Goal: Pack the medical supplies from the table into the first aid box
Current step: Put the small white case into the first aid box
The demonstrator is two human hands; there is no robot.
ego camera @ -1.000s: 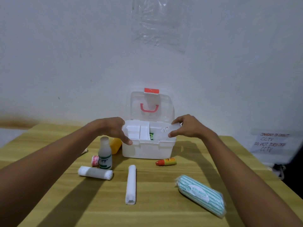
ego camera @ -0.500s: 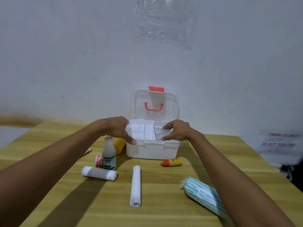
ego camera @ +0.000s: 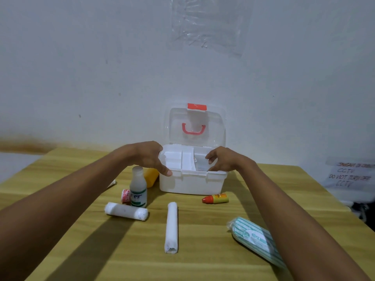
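The white first aid box (ego camera: pixel 192 182) stands at the back of the wooden table (ego camera: pixel 203 260), its clear lid with a red handle (ego camera: pixel 193 129) raised. My left hand (ego camera: pixel 149 157) grips the box's left rim, thumb on the front edge. My right hand (ego camera: pixel 224 161) hovers over the right compartment with fingers apart; a clear packet (ego camera: pixel 200 165) lies inside below it. On the table lie a white bottle (ego camera: pixel 138 189), an orange bottle (ego camera: pixel 151 177), a small red-white roll (ego camera: pixel 125 196), a gauze roll (ego camera: pixel 126 211), a long white roll (ego camera: pixel 171 227), a red-capped small bottle (ego camera: pixel 215 198) and a green striped pack (ego camera: pixel 255 240).
The box stands close to the white wall. A handwritten paper sign (ego camera: pixel 351 175) sits off the table's right edge. A small white item (ego camera: pixel 112 183) pokes out beside my left forearm. Bare wood lies at the table's front.
My right hand carried the clear packet from the box's right rim into the right compartment and spread its fingers off it. My left hand stayed on the box's left rim.
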